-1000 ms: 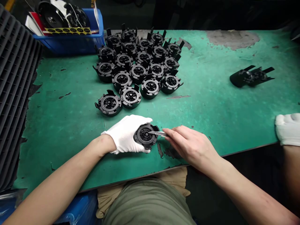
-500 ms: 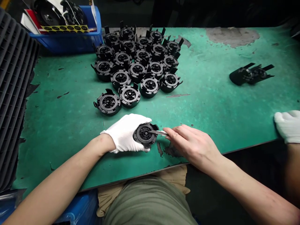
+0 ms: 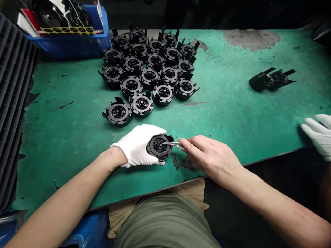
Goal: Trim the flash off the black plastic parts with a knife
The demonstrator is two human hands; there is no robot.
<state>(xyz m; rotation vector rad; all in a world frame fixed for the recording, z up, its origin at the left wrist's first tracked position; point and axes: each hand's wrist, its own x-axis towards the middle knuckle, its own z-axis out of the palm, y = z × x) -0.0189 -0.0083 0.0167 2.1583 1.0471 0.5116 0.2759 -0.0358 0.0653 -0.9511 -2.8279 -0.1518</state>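
Housing (image 3: 154, 148): black, round, ribbed face showing, seated within the gloved fingers' curve.
Left hand (image 3: 139, 146): partly open, gripping housing by its side.
Right hand (image 3: 210, 156): bare, pinched on blade (image 3: 176, 144), tip over housing's middle.

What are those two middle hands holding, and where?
The gloved left hand grips a round black part around one side; the bare right hand holds a pointed metal blade by the end away from its tip.

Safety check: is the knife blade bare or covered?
Bare: the knife blade shows uncovered beyond the right hand, its tip over the round black part.
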